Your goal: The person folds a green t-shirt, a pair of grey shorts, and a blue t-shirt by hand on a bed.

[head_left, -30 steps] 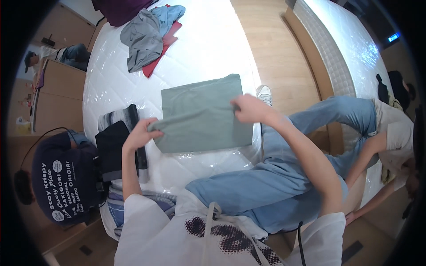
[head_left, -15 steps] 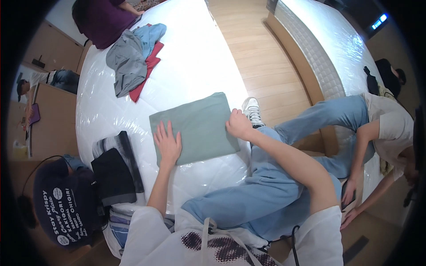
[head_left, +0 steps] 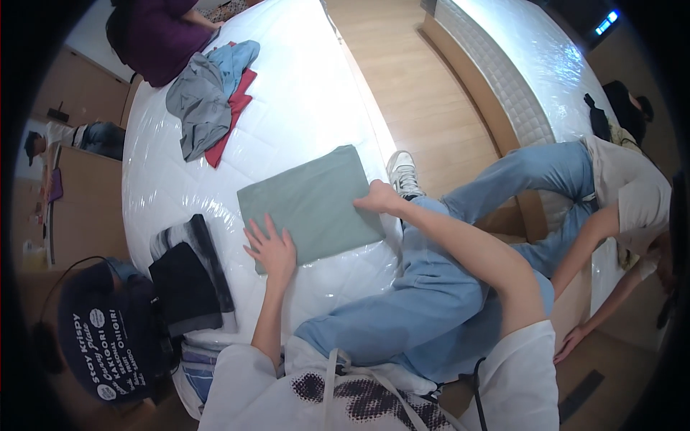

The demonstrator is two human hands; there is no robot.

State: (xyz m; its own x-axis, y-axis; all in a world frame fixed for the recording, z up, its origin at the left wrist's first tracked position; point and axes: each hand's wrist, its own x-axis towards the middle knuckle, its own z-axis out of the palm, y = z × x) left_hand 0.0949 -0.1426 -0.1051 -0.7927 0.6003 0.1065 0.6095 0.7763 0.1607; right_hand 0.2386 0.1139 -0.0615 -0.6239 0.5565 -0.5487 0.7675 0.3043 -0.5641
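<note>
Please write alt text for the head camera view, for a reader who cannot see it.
Seen from above, a person presses both hands on a folded grey-green garment lying on a plastic-covered white mattress: left hand flat on its near corner, right hand on its right edge. A heap of unfolded clothes lies farther away, and folded dark clothes lie to the left.

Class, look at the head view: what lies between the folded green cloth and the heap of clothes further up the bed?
Only bare white mattress separates the green cloth from the heap.
</note>
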